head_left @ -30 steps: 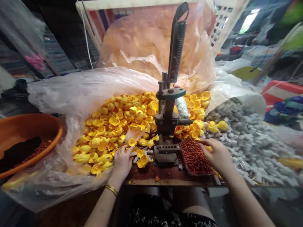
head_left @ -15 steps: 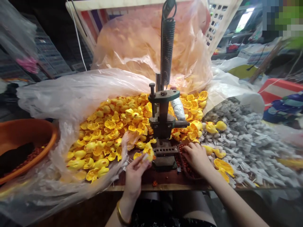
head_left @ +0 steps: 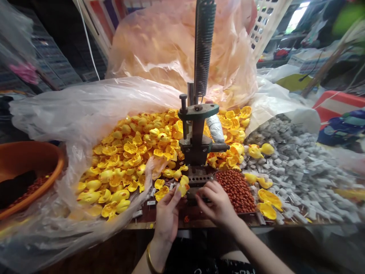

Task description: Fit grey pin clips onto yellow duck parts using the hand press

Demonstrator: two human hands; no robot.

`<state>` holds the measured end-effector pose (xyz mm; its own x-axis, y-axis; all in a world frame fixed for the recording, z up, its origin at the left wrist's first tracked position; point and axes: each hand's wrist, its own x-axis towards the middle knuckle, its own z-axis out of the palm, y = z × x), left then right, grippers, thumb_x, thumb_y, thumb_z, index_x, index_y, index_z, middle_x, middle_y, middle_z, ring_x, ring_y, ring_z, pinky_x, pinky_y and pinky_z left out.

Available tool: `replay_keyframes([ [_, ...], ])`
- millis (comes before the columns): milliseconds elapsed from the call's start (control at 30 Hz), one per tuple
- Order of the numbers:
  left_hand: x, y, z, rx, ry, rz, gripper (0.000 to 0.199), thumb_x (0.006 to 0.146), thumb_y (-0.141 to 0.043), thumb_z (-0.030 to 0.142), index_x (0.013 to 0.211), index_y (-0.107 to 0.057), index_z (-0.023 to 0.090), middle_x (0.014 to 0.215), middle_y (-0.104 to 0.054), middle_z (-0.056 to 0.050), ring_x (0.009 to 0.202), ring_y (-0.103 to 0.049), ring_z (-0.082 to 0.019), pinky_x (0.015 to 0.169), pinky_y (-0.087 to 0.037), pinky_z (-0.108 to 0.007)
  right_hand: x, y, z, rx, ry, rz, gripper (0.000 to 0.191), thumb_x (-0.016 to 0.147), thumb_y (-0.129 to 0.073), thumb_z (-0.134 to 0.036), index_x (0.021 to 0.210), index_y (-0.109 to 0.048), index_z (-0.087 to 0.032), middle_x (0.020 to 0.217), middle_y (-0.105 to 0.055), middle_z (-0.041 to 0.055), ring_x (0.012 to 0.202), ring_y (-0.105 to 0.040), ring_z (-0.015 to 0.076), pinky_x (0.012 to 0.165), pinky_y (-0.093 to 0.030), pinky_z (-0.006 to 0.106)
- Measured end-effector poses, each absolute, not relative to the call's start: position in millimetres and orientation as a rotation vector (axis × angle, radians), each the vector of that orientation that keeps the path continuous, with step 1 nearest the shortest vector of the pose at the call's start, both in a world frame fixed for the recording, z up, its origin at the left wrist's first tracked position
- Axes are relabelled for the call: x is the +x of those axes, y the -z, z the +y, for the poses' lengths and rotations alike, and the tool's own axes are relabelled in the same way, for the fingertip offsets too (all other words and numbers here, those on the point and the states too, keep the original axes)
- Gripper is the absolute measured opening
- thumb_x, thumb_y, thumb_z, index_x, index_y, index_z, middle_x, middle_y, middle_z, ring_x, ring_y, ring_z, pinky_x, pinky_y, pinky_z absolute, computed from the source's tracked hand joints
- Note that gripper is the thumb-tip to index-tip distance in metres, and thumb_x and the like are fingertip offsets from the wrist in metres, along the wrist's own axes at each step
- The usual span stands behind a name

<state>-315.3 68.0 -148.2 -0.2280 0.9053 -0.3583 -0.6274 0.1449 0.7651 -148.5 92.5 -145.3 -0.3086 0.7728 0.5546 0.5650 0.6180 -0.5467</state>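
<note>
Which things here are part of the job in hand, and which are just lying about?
In hand: left hand holding a yellow duck half; right hand at the press; red beads; duck pile.
Lying about: orange basin; grey pieces; white crate.

Duck shells (head_left: 134, 148) lie left of the press (head_left: 198, 148), beads (head_left: 238, 186) right.

orange basin (head_left: 42, 161), white crate (head_left: 266, 23), grey pieces (head_left: 299, 167)

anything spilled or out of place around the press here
Yes. A few yellow plastic duck halves lie right of the tray of small red-brown beads, on the grey pieces, apart from the main yellow pile. One stray orange bit sits at the table edge.
</note>
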Motion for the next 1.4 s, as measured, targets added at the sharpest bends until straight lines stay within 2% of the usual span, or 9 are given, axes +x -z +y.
replay_keyframes([
  [267,-302,140,62,0.183,-1.389,0.962,0.038,0.049,-0.09,0.031,0.079,-0.075,0.014,0.081,-0.076,-0.005,0.067,-0.067,-0.013,0.068,-0.054,-0.022,-169,150,83,-1.047,-0.304,-1.889,0.013,0.091,-0.053,-0.02,0.086,-0.064,-0.018,0.075,-0.061,0.0048,0.072,-0.05,0.0164,0.066,-0.041,0.03],
  [567,-302,142,63,0.19,-1.373,0.927,0.03,0.052,-0.089,0.03,0.072,-0.074,0.014,0.072,-0.073,-0.003,0.063,-0.065,-0.011,0.063,-0.054,-0.02,-168,150,83,-1.041,-0.41,-1.813,0.012,0.088,-0.059,-0.021,0.078,-0.065,-0.018,0.072,-0.063,0.0037,0.07,-0.054,0.0155,0.063,-0.044,0.028],
  [700,-300,141,62,0.208,-1.39,0.962,0.033,0.05,-0.09,0.029,0.076,-0.075,0.014,0.078,-0.075,-0.004,0.067,-0.067,-0.012,0.066,-0.054,-0.021,-169,154,84,-1.05,-0.596,-1.696,0.014,0.087,-0.06,-0.022,0.074,-0.065,-0.019,0.07,-0.064,0.0027,0.067,-0.058,0.0145,0.062,-0.047,0.026],
  [900,-303,144,60,0.227,-1.365,0.983,0.035,0.05,-0.09,0.031,0.078,-0.076,0.015,0.081,-0.076,-0.007,0.079,-0.071,-0.02,0.075,-0.056,-0.029,-170,162,86,-1.054,-0.505,-1.751,0.016,0.085,-0.061,-0.026,0.073,-0.069,-0.019,0.067,-0.065,0.0039,0.066,-0.056,0.0161,0.063,-0.046,0.028],
  [1000,-309,148,55,0.241,-1.36,0.987,0.035,0.053,-0.089,0.031,0.081,-0.076,0.014,0.084,-0.077,-0.008,0.086,-0.071,-0.023,0.079,-0.056,-0.031,-174,160,89,-1.105,-0.836,-1.692,0.022,0.083,-0.063,-0.033,0.068,-0.068,-0.018,0.064,-0.066,0.0033,0.062,-0.058,0.0152,0.06,-0.047,0.027],
  [1133,-321,149,50,0.173,-1.375,0.942,0.026,0.066,-0.081,0.022,0.089,-0.075,0.013,0.092,-0.076,-0.01,0.086,-0.071,-0.023,0.077,-0.058,-0.03,-187,152,91,-1.116,-1.28,-1.564,0.029,0.078,-0.067,-0.042,0.066,-0.065,-0.015,0.061,-0.066,0.0015,0.057,-0.06,0.0138,0.053,-0.046,0.022],
  [1233,-333,142,52,0.026,-1.461,0.948,0.021,0.08,-0.066,0.011,0.1,-0.073,0.014,0.091,-0.076,-0.01,0.076,-0.072,-0.018,0.068,-0.06,-0.026,-201,148,96,-1.072,-1.109,-1.668,0.022,0.076,-0.07,-0.037,0.077,-0.067,-0.015,0.072,-0.067,0.0024,0.068,-0.063,0.0154,0.062,-0.049,0.023],
  [1300,-344,133,57,-0.088,-1.524,0.969,0.025,0.088,-0.052,0.007,0.104,-0.07,0.013,0.087,-0.076,-0.01,0.072,-0.071,-0.015,0.064,-0.06,-0.023,-211,145,104,-1.093,-0.948,-1.792,0.017,0.086,-0.06,-0.029,0.092,-0.067,-0.015,0.088,-0.068,0.0062,0.081,-0.065,0.0172,0.073,-0.05,0.026],
  [1400,-361,119,63,-0.19,-1.592,1.004,0.029,0.093,-0.04,0.007,0.103,-0.067,0.01,0.082,-0.074,-0.012,0.07,-0.071,-0.013,0.06,-0.059,-0.019,-229,141,123,-1.305,-0.679,-2.159,0.034,0.09,-0.042,-0.009,0.12,-0.057,-0.014,0.12,-0.059,0.015,0.098,-0.064,0.0219,0.079,-0.052,0.031],
])
